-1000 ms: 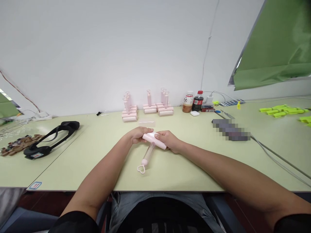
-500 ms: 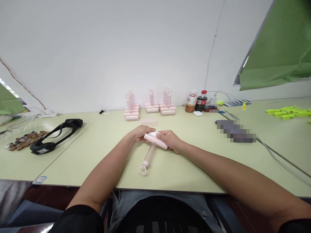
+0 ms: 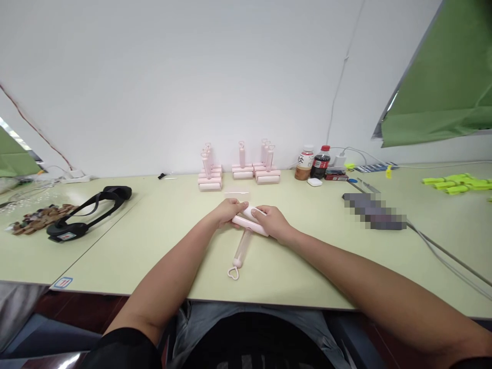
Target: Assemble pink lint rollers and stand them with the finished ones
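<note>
A pink lint roller [image 3: 250, 225] lies between my two hands, its clear handle and heart-shaped loop [image 3: 233, 272] pointing toward me. My left hand [image 3: 228, 212] grips the left end of the head, thumb on the white roll [image 3: 252, 212]. At the right end, my right hand [image 3: 275, 223] has its fingers closed round the head and its thumb pressed on the roll. The fingers underneath are hidden. Just beyond my hands a clear plastic piece [image 3: 237, 195] rests on the table.
Several pink lint rollers [image 3: 210, 183] stand upright by the wall. Two drink bottles [image 3: 303, 166] and a white case [image 3: 314, 182] are right of them. A black headset-like strap [image 3: 92, 215] lies left; a pixelated dark object [image 3: 372, 210], cables and yellow-green items [image 3: 457, 183] lie right.
The lint roller's head has tilted, so the white roll shows more above the pink cover. Its handle has swung slightly to the right. Both hands keep their hold.
</note>
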`<state>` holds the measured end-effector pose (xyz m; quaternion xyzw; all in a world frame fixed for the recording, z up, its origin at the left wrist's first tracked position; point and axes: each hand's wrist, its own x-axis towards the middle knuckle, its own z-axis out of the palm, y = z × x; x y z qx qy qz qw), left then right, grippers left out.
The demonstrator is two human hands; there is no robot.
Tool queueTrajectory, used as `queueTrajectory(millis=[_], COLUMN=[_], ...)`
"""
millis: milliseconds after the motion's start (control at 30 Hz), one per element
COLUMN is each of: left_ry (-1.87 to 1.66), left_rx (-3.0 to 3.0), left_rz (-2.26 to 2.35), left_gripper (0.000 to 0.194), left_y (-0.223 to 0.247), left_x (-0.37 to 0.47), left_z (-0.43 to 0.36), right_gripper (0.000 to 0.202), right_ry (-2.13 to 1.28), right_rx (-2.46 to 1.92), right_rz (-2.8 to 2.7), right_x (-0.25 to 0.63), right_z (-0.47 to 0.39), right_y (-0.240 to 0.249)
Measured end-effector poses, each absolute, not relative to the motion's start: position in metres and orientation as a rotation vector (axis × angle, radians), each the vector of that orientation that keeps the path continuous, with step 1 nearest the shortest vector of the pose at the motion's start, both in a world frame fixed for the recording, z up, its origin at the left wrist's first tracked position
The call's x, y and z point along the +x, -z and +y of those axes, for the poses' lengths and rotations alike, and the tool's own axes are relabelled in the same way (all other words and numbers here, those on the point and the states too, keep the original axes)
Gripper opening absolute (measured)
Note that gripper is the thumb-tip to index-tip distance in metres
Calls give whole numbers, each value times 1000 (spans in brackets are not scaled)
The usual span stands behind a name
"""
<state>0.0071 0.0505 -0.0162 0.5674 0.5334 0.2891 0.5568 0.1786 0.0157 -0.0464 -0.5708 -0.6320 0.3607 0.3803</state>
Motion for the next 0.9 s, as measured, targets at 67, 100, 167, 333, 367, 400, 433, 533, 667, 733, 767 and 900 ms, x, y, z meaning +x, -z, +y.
queueTrajectory(millis=[67,100,167,333,367,400,433,533,667,733,767,900], left_ry=[-685,-662,-593,-554,-593,-652,-718,-777,-513,-457,-450,-488], left_rx=[1391,1426,1498,1716,1790,1880,1985,2277,2349,2363,2371,2390], left_rz=[1265,1274,1309,1479,1541,1612,1686,1858,1904,1884,1876,1781], left_gripper=[38,38,39,35,34,33,31,37,46,46,46,48], left_y=[19,20,22,21,20,20,20,24,33,37,39,45], left_x=[6,4,1,-8,-10,-13,-15,-22,-21,-18,-17,-18], left_z=[49,48,46,46,48,51,55,67,76,77,77,82], right_gripper=[39,40,41,43,44,44,45,44,42,41,40,36], right_ry=[-913,-900,-878,-800,-789,-777,-763,-730,-755,-743,-736,-781], right_rx=[-1456,-1456,-1445,-1449,-1464,-1481,-1499,-1562,-1583,-1550,-1528,-1407], right_rz=[-1575,-1559,-1542,-1505,-1497,-1491,-1484,-1485,-1570,-1624,-1654,-1765], right_x=[181,183,189,208,211,214,216,220,222,221,221,219], right_z=[19,20,24,32,33,35,36,39,40,38,37,35], right_y=[47,47,47,43,42,42,42,42,43,42,42,41])
